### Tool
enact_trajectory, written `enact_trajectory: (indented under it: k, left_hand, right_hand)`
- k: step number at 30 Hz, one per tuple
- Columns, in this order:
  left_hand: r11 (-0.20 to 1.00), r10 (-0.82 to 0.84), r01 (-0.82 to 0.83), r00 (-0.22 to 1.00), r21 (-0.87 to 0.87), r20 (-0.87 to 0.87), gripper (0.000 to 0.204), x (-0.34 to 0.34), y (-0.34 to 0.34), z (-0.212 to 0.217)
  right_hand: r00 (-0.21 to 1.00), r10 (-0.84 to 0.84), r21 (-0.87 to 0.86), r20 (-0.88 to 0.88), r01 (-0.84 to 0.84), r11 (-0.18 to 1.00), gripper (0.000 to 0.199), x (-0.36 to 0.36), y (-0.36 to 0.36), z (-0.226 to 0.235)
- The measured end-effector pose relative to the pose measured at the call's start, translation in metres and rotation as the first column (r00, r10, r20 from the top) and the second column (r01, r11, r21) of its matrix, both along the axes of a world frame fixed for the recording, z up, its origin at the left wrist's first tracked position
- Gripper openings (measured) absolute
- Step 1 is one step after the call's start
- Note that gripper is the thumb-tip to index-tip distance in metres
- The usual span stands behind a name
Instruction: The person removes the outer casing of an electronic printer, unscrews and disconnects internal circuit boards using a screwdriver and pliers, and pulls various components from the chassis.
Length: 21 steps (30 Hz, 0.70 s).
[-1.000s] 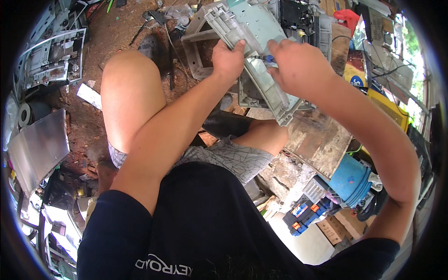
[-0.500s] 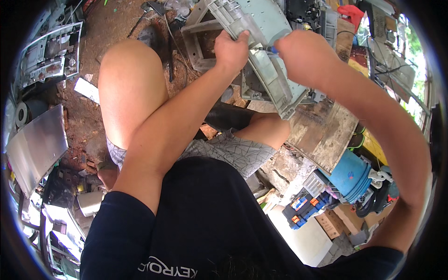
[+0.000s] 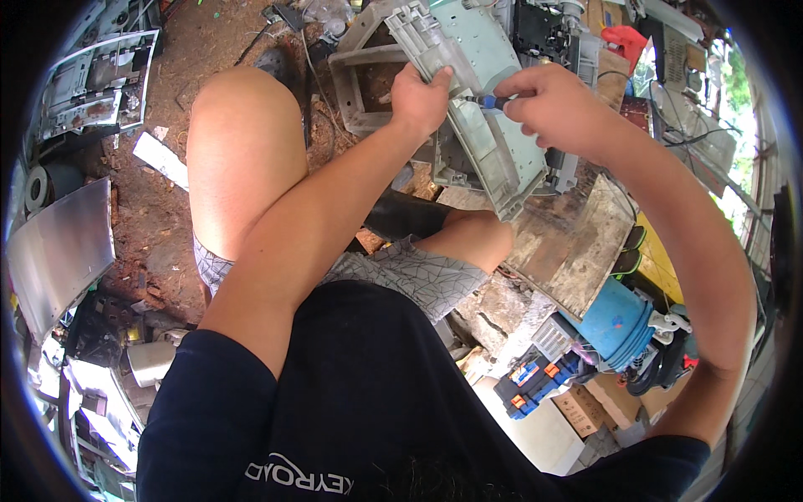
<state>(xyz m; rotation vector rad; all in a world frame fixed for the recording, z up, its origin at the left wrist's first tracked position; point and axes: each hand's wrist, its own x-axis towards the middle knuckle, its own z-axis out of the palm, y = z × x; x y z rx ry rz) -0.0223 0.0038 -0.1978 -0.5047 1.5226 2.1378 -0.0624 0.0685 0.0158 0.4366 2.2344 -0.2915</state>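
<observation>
A long grey plastic casing (image 3: 488,163) with a pale green metal plate (image 3: 473,38) leans at a slant in front of me, above my right knee. My left hand (image 3: 421,99) is closed on its left edge, thumb resting on the upper face. From the right, my right hand (image 3: 554,105) pinches a screwdriver by its blue handle (image 3: 490,102). The screwdriver points left, toward the ridge of the casing beside my left thumb. Its tip is too small to make out against the plastic.
Behind the casing lies a grey plastic frame (image 3: 351,94). A worn wooden board (image 3: 577,243) is at the right, with a blue bucket (image 3: 613,322) and a toolbox (image 3: 535,376) nearer me. Metal sheet (image 3: 63,255) and a stripped machine chassis (image 3: 92,94) stand at left.
My right hand has gone from a tight fist to a looser finger grip on the screwdriver handle. The left hand keeps its hold on the casing. The whole view has shifted slightly.
</observation>
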Motion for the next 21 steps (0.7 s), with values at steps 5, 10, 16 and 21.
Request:
enact_trajectory:
  k: [5,10,16,21]
  left_hand:
    - [0.995,0.051,-0.05,0.999,0.092,-0.004,0.028,0.003,0.008,-0.009]
    - [0.985,0.097,-0.1,0.995,0.142,0.024,0.028,0.005,0.01,-0.01]
    - [0.997,0.045,-0.047,0.998,0.062,0.037,0.027,0.004,0.004,-0.001]
    - [0.996,0.0,-0.003,1.0,0.085,0.03,0.029,0.001,0.001,-0.002]
  right_hand:
    - [0.788,-0.575,0.101,0.221,0.568,0.817,0.023,0.001,0.001,0.006]
    - [0.956,-0.276,0.078,0.099,0.269,0.96,0.025,0.011,0.001,-0.007]
    - [0.09,0.993,0.262,0.075,-0.963,0.068,0.019,0.012,0.008,0.0]
    - [0.486,0.863,0.33,0.138,-0.844,0.423,0.02,0.014,-0.01,0.004]
